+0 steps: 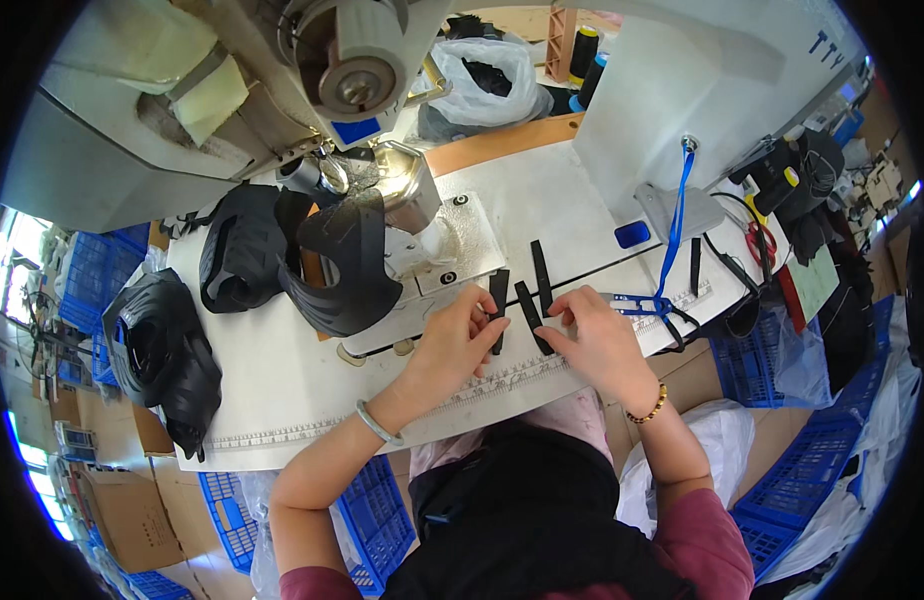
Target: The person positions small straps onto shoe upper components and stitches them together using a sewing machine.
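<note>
My left hand (462,335) pinches a narrow black strip (499,292) between thumb and fingers, above the white sewing machine table (292,385). Close by on the right, my right hand (600,340) has its thumb and fingers curled at the lower ends of two more black strips. The nearer strip (528,304) lies under the thumb tip, and the farther strip (540,268) reaches up beside the fingertips. Left of my hands, curved black shoe uppers (342,265) sit around the machine's post (407,185).
More black uppers (162,350) droop over the table's left edge. A measuring tape (282,434) runs along the front edge. At the right lie blue-handled snips (637,304) on a blue cord, another black strip (695,266) and red-handled scissors (762,245). Blue crates (377,520) stand below.
</note>
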The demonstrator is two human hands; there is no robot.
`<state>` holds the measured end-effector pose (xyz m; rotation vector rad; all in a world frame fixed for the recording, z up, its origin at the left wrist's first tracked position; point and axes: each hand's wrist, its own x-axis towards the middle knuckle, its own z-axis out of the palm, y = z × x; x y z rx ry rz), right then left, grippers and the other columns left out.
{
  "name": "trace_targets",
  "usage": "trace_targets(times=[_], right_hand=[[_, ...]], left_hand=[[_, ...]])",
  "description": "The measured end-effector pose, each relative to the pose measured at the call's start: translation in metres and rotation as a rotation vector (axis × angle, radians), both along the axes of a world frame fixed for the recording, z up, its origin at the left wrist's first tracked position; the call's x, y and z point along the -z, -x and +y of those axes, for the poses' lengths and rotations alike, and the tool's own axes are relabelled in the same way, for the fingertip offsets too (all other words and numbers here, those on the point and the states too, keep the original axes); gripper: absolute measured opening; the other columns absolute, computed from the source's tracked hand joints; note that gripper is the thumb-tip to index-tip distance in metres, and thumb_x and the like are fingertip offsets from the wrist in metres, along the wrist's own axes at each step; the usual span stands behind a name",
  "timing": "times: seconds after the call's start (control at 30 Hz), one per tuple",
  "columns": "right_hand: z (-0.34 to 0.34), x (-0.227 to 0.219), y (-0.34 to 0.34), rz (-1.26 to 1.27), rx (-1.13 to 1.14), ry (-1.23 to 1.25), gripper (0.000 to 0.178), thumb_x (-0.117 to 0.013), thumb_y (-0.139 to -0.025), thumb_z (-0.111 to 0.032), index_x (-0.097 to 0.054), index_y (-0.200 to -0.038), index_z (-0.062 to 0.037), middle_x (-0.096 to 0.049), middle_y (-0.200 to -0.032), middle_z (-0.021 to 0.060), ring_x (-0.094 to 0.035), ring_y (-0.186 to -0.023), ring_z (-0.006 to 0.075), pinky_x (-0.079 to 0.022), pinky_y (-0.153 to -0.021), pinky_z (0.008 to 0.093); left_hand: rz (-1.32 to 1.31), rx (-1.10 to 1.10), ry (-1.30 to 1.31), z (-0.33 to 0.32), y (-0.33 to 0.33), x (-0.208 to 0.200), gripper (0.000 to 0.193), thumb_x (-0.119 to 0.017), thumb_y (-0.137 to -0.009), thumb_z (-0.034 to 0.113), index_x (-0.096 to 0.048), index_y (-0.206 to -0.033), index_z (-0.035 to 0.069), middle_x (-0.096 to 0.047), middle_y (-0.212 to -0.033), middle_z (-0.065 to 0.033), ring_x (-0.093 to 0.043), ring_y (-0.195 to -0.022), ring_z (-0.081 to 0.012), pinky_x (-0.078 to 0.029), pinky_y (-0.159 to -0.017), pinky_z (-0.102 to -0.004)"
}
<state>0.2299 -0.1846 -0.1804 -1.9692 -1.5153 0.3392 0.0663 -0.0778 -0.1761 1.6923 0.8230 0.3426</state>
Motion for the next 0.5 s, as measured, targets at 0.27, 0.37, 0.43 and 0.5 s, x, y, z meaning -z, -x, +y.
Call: trace_targets(times=[0.27, 0.37, 0.43, 0.5], right_hand=[[0.001, 0.003, 0.007, -0.013, -0.021, 0.007, 0.016, -0.064, -0.076, -0.018, -0.056, -0.082, -0.0049, -0.055, -0.079, 0.0092, -0.058, -0.063, 0.0271, -0.047, -0.058, 0.0370], [0.000, 0.005, 0.008, -0.011, -0.013, 0.000, 0.015, -0.063, -0.076, -0.018, -0.056, -0.081, -0.0047, -0.056, -0.079, 0.0102, -0.058, -0.063, 0.0279, -0.047, -0.059, 0.0379], [0.000, 0.005, 0.009, -0.032, 0.008, -0.013, 0.014, -0.063, -0.077, -0.017, -0.057, -0.081, -0.0047, -0.056, -0.078, 0.0111, -0.059, -0.064, 0.0286, -0.047, -0.059, 0.0384], [-0.003, 0.003, 0.009, 0.015, 0.025, 0.007, 0.014, -0.063, -0.077, -0.016, -0.057, -0.081, -0.0046, -0.057, -0.078, 0.0113, -0.059, -0.065, 0.0289, -0.047, -0.059, 0.0386]], left_hand=[[-0.036, 0.064, -1.231, 0.001, -0.003, 0.006, 0.016, -0.062, -0.077, 0.008, -0.052, -0.089, 0.004, -0.054, -0.092, -0.0075, -0.058, -0.075, -0.0175, -0.049, -0.057, -0.0277], [0.066, 0.365, -1.215, 0.003, -0.016, -0.008, 0.019, -0.058, -0.071, 0.006, -0.054, -0.090, 0.004, -0.050, -0.103, -0.0054, -0.053, -0.087, -0.0193, -0.049, -0.066, -0.0293], [0.071, 0.450, -1.235, 0.011, -0.024, -0.009, 0.020, -0.057, -0.070, 0.006, -0.055, -0.091, 0.004, -0.050, -0.102, -0.0052, -0.052, -0.088, -0.0196, -0.048, -0.069, -0.0297], [0.070, 0.547, -1.258, 0.014, -0.030, -0.012, 0.022, -0.055, -0.069, 0.006, -0.055, -0.092, 0.004, -0.050, -0.101, -0.0051, -0.052, -0.088, -0.0200, -0.048, -0.073, -0.0301]])
